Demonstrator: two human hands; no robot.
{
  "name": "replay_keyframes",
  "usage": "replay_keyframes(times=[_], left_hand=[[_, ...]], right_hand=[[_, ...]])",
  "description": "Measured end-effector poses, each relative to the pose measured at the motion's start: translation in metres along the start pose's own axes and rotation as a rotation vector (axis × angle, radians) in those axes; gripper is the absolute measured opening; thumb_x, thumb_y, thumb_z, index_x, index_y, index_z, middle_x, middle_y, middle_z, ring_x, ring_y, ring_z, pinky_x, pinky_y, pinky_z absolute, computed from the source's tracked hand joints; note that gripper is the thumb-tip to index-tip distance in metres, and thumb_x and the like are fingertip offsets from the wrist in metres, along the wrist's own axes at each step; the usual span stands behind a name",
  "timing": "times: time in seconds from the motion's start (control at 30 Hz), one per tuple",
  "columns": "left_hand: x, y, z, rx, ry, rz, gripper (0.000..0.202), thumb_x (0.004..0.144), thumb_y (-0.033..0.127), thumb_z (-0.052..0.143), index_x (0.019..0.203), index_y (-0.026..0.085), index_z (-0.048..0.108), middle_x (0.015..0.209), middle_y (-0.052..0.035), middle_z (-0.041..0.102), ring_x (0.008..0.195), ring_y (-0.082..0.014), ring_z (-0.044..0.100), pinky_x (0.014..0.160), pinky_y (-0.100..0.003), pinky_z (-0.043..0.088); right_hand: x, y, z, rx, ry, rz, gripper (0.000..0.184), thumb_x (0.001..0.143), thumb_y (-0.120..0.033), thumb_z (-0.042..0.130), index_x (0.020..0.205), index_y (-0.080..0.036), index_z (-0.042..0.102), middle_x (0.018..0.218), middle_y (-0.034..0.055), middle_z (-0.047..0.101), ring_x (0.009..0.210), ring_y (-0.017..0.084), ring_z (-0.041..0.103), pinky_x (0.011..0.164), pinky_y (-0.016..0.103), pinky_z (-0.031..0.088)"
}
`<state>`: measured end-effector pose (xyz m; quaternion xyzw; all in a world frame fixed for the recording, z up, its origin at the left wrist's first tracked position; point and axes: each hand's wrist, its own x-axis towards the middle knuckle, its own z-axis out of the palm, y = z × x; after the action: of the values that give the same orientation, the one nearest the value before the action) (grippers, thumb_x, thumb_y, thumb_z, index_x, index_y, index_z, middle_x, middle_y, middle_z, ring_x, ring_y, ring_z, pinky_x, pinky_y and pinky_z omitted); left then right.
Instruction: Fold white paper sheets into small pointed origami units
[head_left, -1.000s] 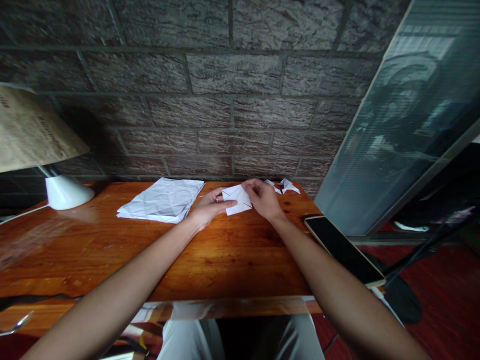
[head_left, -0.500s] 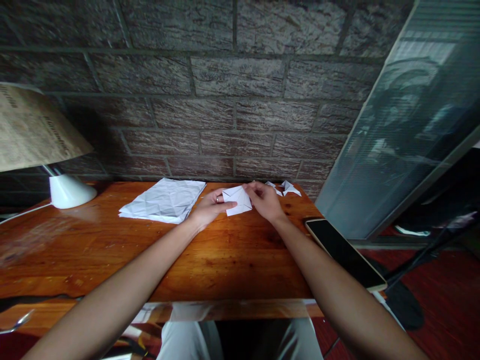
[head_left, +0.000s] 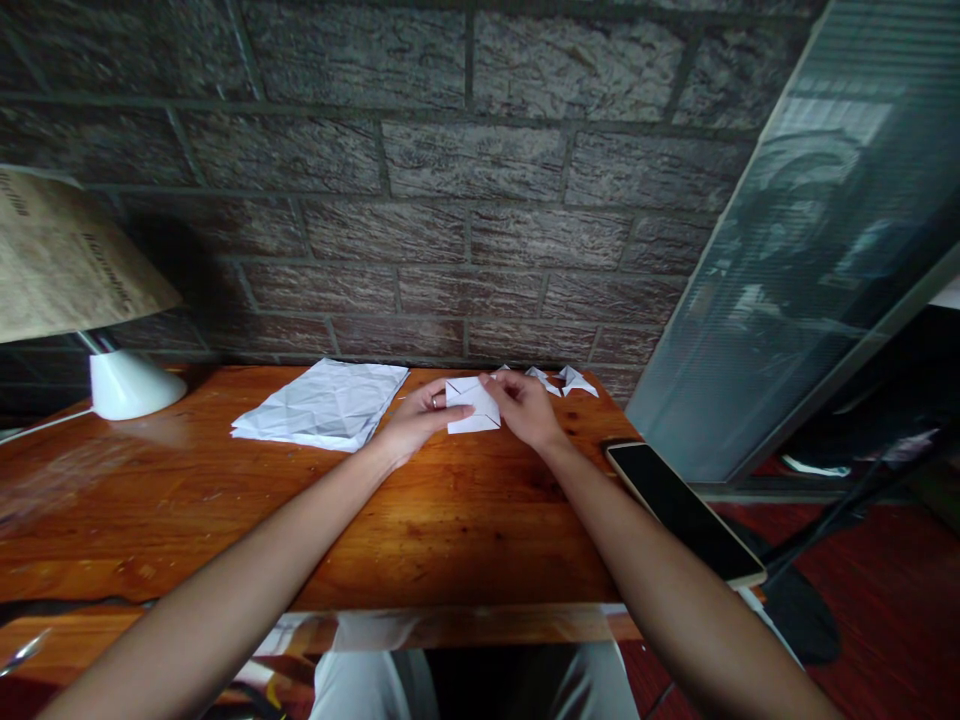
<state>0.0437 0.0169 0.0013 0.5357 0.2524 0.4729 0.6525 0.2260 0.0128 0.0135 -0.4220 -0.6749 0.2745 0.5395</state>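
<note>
A small folded square of white paper (head_left: 474, 410) is held between both hands above the far part of the wooden table. My left hand (head_left: 420, 418) grips its left side, thumb flat on top and the other fingers behind. At the upper right corner, my right hand (head_left: 523, 402) pinches the paper with thumb and fingers. Dark crease or edge lines run near its corners. Just beyond my right hand lie folded white paper pieces (head_left: 576, 381), partly hidden by that hand.
Creased white sheets (head_left: 322, 403) lie in a stack left of my hands. A lamp with a white base (head_left: 135, 383) stands at the far left. A tablet (head_left: 686, 512) rests at the table's right edge. A brick wall (head_left: 465, 240) borders the table's back.
The paper square has turned slightly and now sits straighter. My right hand has shifted a little left and down along its upper right corner; both hands keep their hold.
</note>
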Motion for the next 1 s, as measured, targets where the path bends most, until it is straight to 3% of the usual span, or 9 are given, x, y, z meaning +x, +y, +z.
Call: replay_keyframes(times=[0.37,0.53,0.7,1.0], left_hand=[[0.002,-0.0035,-0.0072,0.045,-0.067,0.004,0.059,0.065,0.023,0.088,0.12,0.017,0.069,0.104,-0.008,0.078,0.094,-0.0222,0.073,0.093,-0.035,0.05],[0.0013,-0.0017,-0.0054,0.024,0.0,-0.046,0.052,0.069,0.033,0.086,0.116,0.019,0.069,0.103,-0.007,0.078,0.095,-0.0207,0.073,0.091,-0.032,0.052],[0.0036,-0.0035,-0.007,-0.028,0.058,-0.088,0.043,0.072,0.042,0.083,0.107,0.019,0.07,0.094,-0.0057,0.077,0.083,-0.0166,0.073,0.082,-0.029,0.055],[-0.0017,0.0021,-0.0015,-0.021,0.014,-0.065,0.052,0.062,0.024,0.09,0.11,0.018,0.071,0.102,-0.0067,0.077,0.092,-0.0193,0.073,0.091,-0.033,0.054]], right_hand=[[-0.0001,-0.0002,-0.0001,0.03,-0.014,0.032,0.051,0.082,-0.066,0.06,0.072,-0.016,0.064,0.066,0.0003,0.056,0.061,0.013,0.045,0.054,0.026,0.035],[0.0014,0.0045,-0.0017,0.019,0.002,0.034,0.051,0.082,-0.066,0.06,0.072,-0.016,0.064,0.066,0.0006,0.057,0.061,0.013,0.046,0.055,0.026,0.036],[0.0014,0.0038,-0.0024,0.01,-0.001,0.043,0.051,0.082,-0.067,0.061,0.071,-0.017,0.064,0.065,0.0009,0.058,0.06,0.013,0.047,0.054,0.026,0.038],[0.0012,0.0053,-0.0013,-0.011,-0.002,0.039,0.051,0.082,-0.067,0.06,0.073,-0.017,0.066,0.066,0.0012,0.06,0.06,0.013,0.047,0.054,0.026,0.037]])
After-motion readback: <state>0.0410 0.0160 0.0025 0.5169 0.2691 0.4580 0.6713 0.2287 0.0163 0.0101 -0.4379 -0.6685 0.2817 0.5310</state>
